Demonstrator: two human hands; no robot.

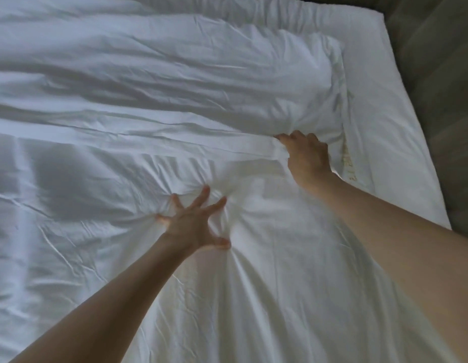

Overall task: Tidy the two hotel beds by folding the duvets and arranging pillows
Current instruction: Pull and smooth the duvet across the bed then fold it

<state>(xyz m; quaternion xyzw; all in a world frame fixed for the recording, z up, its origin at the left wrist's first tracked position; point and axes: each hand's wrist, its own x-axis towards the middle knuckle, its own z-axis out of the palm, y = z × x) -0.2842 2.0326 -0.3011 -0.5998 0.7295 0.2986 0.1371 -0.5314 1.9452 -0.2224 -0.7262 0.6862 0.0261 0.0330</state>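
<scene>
While left hand (191, 227) presses duvet (154, 100), right hand (306, 156) grips it

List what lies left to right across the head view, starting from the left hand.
Left hand, pressed on the duvet → right hand, gripping a duvet fold → gold lettering → mattress edge → floor.

Dim room, bed (379, 82) edge against grey-brown floor (442, 74).
Floor fills the right strip beside the bed, with faint diagonal stripes, probably carpet. Light is soft, brighter at lower right and shadowed toward the left.
</scene>
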